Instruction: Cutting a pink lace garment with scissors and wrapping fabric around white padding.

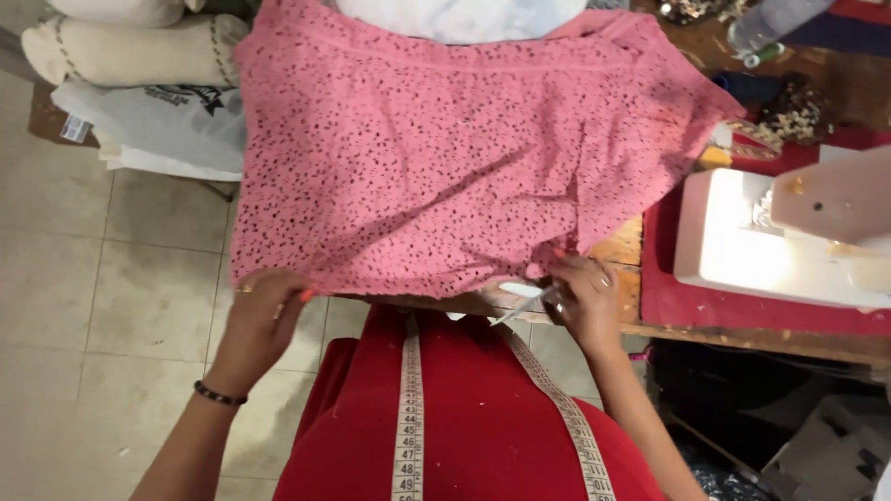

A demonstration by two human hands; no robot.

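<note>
Pale floor tiles (111, 278) are showing on the left, and a wooden table (624, 249) is carrying a pink spotted fabric (445, 158) that is draping over its near edge. I am watching the left hand (264, 315) pinching the fabric's lower left corner, its grip closing on the hem. The right hand (585, 297) is gripping the lower right edge of the fabric while also holding a small pair of scissors (524, 301). A measuring tape (408, 417) is hanging down over the red garment (483, 436). A white sewing machine (789, 241) is sitting on a red mat (668, 297) at the right.
</note>
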